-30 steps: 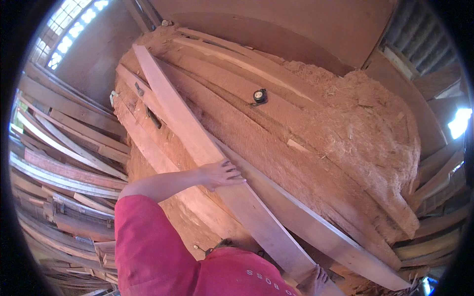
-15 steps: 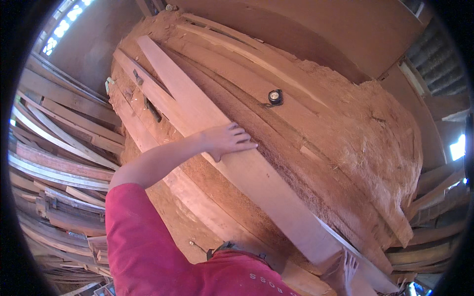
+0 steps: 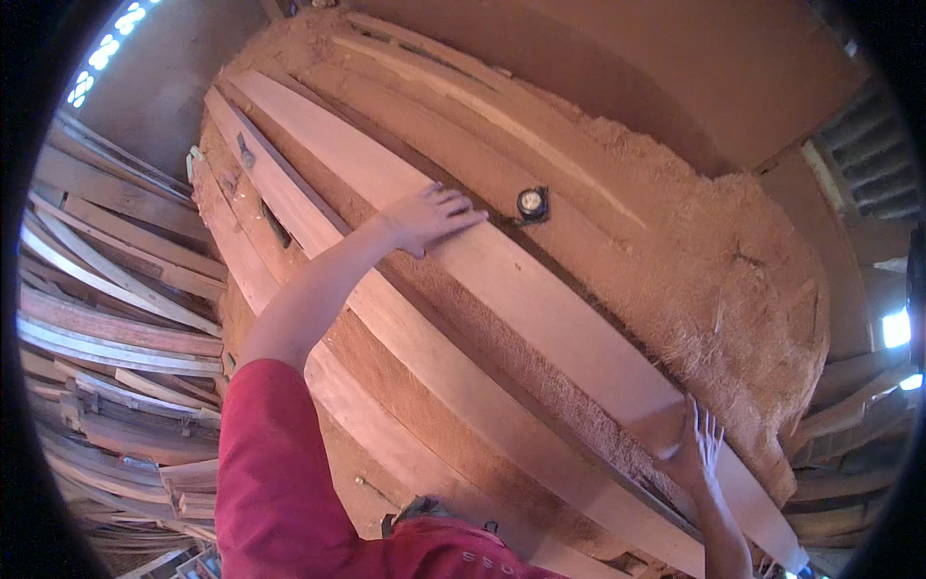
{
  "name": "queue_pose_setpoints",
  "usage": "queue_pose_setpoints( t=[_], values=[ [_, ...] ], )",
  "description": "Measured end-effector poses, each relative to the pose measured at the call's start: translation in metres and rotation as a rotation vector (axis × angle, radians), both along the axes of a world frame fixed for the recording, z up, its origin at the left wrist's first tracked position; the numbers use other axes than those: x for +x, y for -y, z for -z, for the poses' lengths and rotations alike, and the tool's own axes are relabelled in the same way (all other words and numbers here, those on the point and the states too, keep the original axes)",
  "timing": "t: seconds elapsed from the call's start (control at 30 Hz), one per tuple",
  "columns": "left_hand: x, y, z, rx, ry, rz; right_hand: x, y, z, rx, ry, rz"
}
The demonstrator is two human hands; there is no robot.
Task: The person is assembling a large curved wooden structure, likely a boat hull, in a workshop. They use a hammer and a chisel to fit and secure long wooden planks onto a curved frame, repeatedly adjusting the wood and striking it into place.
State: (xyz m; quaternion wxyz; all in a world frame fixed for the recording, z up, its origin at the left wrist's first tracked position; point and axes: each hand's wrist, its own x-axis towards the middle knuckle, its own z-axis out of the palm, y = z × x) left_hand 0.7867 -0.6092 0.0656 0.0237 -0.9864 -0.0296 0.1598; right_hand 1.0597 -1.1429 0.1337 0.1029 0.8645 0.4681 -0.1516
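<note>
A long, smooth, reddish-brown wooden plank [image 3: 550,304] lies diagonally across the sawdust-covered bench, from far left to near right. My left hand [image 3: 432,218] grips it across its width near the middle, fingers reaching over the far edge and thumb by the near edge. Farther down toward its near right end, my right hand [image 3: 702,449] holds it, with slender fingers spread at the far edge; its thumb is hard to make out. Just beyond the plank sits a round-faced black tape measure [image 3: 532,204]. Alongside, on the near side, runs a second plank [image 3: 434,362].
Sawdust [image 3: 743,289] heaps thickly at the right of the bench. A small tool [image 3: 245,151] rests on the second plank, and a dark one [image 3: 276,224] lies nearby. Stacked boards [image 3: 125,328] fill the left side; more timber [image 3: 858,473] is piled at the right.
The gripped plank has shifted away from me, toward the tape measure, uncovering more of the second plank and a sawdust gap between them. Both hands moved with it.
</note>
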Motion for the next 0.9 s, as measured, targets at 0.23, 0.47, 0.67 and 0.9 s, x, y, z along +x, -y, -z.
queue_pose_setpoints(
  t=[0.23,0.47,0.67,0.9],
  values=[
    [-0.035,0.043,0.019,-0.11,0.285,-0.28,0.033,0.007,-0.007,-0.018,-0.037,0.035],
    [-0.077,0.19,0.031,-0.283,0.833,-0.401,-0.076,0.108,-0.022,0.43,-0.007,0.341],
    [-0.097,0.32,0.04,-0.376,0.877,-0.128,-0.175,0.181,-0.004,0.486,0.115,0.417],
    [-0.031,0.374,0.032,-0.289,0.383,-0.053,-0.17,0.21,0.052,0.456,0.057,0.583]
  ],
)
